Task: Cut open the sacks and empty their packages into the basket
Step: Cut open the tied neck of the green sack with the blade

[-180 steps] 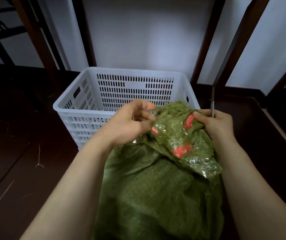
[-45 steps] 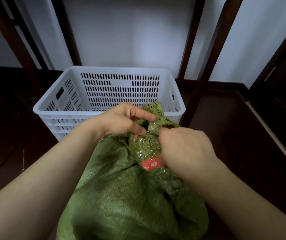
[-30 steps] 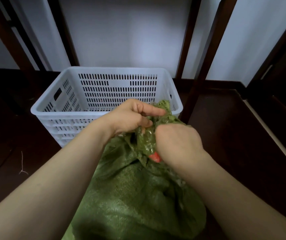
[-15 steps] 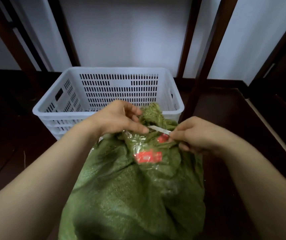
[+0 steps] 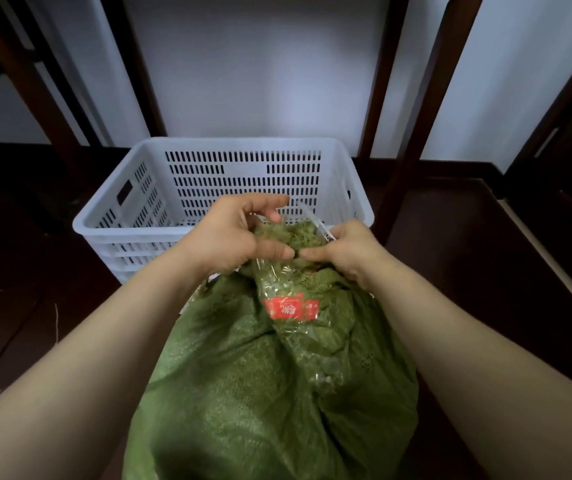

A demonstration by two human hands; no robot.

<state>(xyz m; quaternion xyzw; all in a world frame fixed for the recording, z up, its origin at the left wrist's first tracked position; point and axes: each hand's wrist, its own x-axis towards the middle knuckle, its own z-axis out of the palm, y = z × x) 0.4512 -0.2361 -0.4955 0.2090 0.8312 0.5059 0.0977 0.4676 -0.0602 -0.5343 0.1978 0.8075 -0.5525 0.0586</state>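
Soft, floppy sack (image 5: pixel 260 393) sits just near of the basket (image 5: pixel 236 144); your left hand (image 5: pixel 232 233) pinches its taped neck, right hand (image 5: pixel 350 251) curls round probably a blade (image 5: pixel 312 220), so hold the bunched neck, the fabric slips.

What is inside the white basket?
The basket shows only slotted walls, no packages. Its floor is hidden behind the near rim, the left hand, the right hand and the green sack.

This looks like a plain storeroom or back room, with white walls (image 5: pixel 260 64), a dark wooden floor (image 5: pixel 485 271) and dark timber posts (image 5: pixel 428 98) standing against the walls. A white slotted plastic basket (image 5: pixel 243 174) and a green woven sack (image 5: pixel 243 393) stand on the floor.
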